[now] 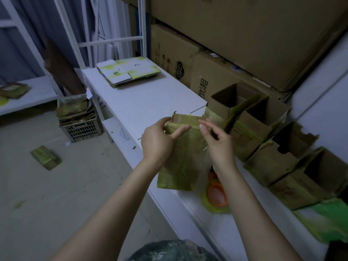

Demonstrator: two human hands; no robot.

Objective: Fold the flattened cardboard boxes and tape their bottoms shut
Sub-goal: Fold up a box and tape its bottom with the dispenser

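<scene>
Gripping with the left hand (pixel 157 143) the top left corner of the cardboard box (pixel 183 161), stood bottom-up on the worktop (pixel 143 102) so its seam faces up, forefinger flattening the tape there, right hand (pixel 216 143) loose, thumb pressing the tape's other end, tape roll (pixel 216 194) close below, finished boxes (pixel 252 129) lined up rightward.

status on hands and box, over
Left hand grips box at its top end. Right hand at same end, grip unclear. Tape roll on table beside box. Nothing in the way.
</scene>
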